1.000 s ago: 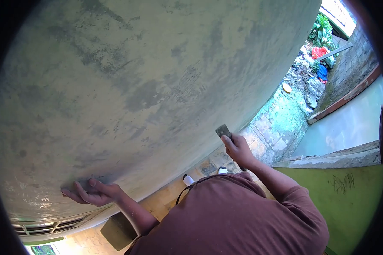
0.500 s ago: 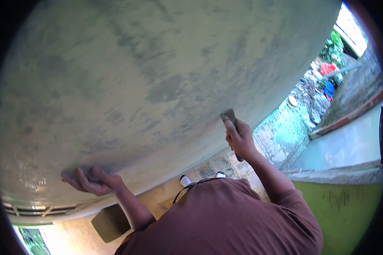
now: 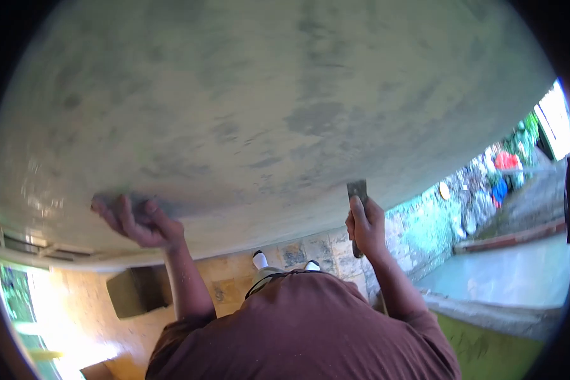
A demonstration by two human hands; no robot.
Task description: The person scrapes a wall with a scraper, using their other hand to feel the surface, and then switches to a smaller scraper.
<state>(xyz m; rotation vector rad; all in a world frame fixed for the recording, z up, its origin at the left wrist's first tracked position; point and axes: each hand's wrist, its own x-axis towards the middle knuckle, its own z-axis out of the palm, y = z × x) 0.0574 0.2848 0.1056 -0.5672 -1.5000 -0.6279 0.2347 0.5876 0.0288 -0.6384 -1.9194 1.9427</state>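
A large grey-green plastered wall (image 3: 266,107) fills most of the view, mottled with darker patches. My right hand (image 3: 365,228) grips a scraper (image 3: 357,192) by its handle, the flat blade pressed against the wall with my forefinger along its back. My left hand (image 3: 139,221) rests palm-flat on the wall at the left, fingers spread, over a darker patch. My maroon shirt (image 3: 310,329) covers the bottom of the frame.
Below is a tiled floor (image 3: 234,282) with my white shoes (image 3: 259,259). A dark box (image 3: 133,291) stands by the wall base. A low concrete ledge (image 3: 487,313) lies to the right, with rubbish and plants (image 3: 500,171) beyond.
The view has swung, shifting everything rightwards and my left hand upwards in frame. My right hand with the scraper has slid along the wall; my left hand stays pressed on the same dark patch.
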